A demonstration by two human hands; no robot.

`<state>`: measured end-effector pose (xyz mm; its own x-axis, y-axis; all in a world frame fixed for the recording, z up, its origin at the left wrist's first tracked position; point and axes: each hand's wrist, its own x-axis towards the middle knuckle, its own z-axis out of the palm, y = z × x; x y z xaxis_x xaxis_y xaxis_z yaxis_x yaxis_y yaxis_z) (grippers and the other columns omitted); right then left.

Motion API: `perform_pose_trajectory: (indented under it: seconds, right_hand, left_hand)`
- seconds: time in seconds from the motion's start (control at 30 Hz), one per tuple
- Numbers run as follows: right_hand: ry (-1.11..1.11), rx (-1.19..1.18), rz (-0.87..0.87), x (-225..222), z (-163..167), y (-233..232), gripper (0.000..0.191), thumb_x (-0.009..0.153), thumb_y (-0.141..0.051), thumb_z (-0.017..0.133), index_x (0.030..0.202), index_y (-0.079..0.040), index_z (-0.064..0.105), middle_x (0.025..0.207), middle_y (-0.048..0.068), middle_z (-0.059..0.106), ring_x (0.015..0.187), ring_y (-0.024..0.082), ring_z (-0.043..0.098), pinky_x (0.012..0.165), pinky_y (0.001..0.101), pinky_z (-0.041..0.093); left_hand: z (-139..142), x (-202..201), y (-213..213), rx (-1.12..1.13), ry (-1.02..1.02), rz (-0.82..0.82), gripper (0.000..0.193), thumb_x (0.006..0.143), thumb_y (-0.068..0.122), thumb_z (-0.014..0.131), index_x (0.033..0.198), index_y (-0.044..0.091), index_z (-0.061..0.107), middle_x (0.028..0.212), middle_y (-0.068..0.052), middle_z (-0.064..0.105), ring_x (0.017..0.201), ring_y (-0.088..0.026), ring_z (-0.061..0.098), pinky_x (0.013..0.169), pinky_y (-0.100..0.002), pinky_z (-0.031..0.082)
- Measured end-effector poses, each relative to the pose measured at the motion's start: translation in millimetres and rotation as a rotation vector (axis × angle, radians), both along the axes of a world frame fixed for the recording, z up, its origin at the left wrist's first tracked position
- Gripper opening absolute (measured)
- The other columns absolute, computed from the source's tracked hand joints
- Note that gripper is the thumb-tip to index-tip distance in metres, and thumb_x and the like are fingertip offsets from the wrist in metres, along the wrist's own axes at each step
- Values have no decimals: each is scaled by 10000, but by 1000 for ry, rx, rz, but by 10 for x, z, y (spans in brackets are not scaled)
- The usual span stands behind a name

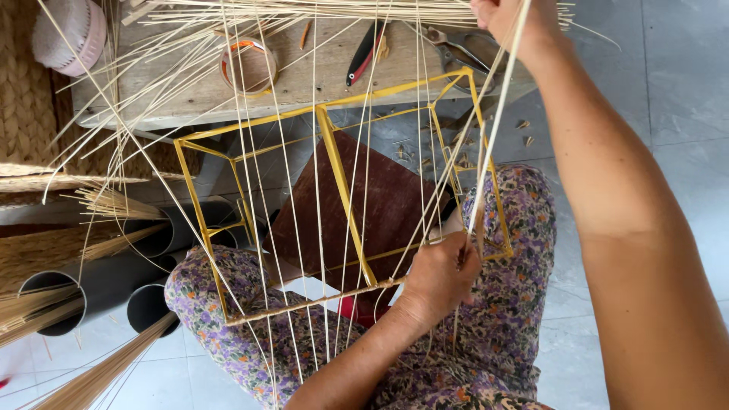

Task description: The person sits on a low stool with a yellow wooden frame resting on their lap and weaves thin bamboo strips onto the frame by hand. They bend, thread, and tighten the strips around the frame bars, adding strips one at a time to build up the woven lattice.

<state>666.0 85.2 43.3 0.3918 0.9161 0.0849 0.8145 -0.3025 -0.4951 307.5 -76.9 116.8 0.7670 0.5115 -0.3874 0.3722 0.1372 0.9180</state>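
We pinch a strand (497, 114) between left hand (440, 275) at the frame (342, 178) and raised right hand (510, 17) (fist closed); overpulling may snap it.

The floor (683, 91) is laid with pale grey tiles, evenly lit by soft daylight, with small scraps scattered on it near the far right corner of the desk. A weathered wooden desk (190, 91) runs across the top, and beside its left edge hangs a braided woven mat (19, 114). Below the desk's left end, grey plastic pipes (114, 281) lie on the floor, holding bundles of dried straw (38, 250).
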Motion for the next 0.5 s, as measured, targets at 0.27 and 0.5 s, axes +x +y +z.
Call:
perform_pose_trajectory:
  seconds: [0.27, 0.5]
  right_hand:
    - [1004, 42, -148, -78, 600, -1242, 91, 1057, -111, 691, 1065, -24, 716, 842, 86, 686, 587, 74, 544, 495, 250, 436]
    - [1345, 65, -120, -811, 517, -2316, 77, 1012, -89, 656, 1065, -36, 671, 826, 135, 714, 543, 118, 620, 515, 264, 529]
  left_hand:
    - [-45, 84, 12, 67, 58, -29, 154, 999, 112, 618, 961, -37, 635, 750, -166, 739, 533, -192, 752, 416, -255, 602]
    - [85, 154, 66, 48, 59, -12, 190, 961, 156, 647, 995, -28, 681, 779, -133, 757, 500, -191, 751, 423, -289, 592]
